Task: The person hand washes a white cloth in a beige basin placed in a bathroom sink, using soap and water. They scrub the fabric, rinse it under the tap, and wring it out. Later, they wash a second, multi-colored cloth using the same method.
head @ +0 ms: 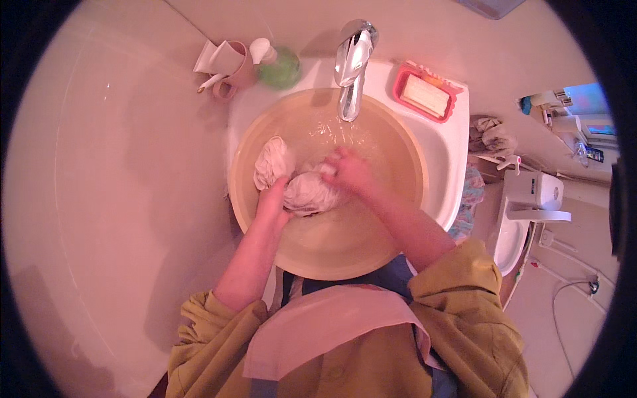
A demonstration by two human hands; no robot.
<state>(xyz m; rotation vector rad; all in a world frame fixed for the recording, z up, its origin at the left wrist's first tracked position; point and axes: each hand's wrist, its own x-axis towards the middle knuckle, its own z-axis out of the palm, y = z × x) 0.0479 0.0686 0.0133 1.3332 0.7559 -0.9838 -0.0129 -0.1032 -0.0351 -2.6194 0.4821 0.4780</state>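
Observation:
A bunched white cloth (311, 193) lies wet in a round yellowish plastic basin (343, 266) that holds water. Its crumpled left part (271, 161) rests near the basin's left wall; whether that is the same piece is unclear. My left hand (276, 199) holds the bunch from its left and lower side, thumb on top. On the upper right of the bunch, the fingers of my right hand (351, 171) are bent around the fabric, blurred by motion. Above the basin's far side hangs the spout of a chrome faucet (350, 102).
The basin sits over a white sink (450, 199). A red soap dish (440, 118) with a pale soap bar (425, 96) lies at the back right. At the back left stand a green pump bottle (281, 69) and a pink mug (244, 69) of toiletries. A toilet (512, 244) is to the right.

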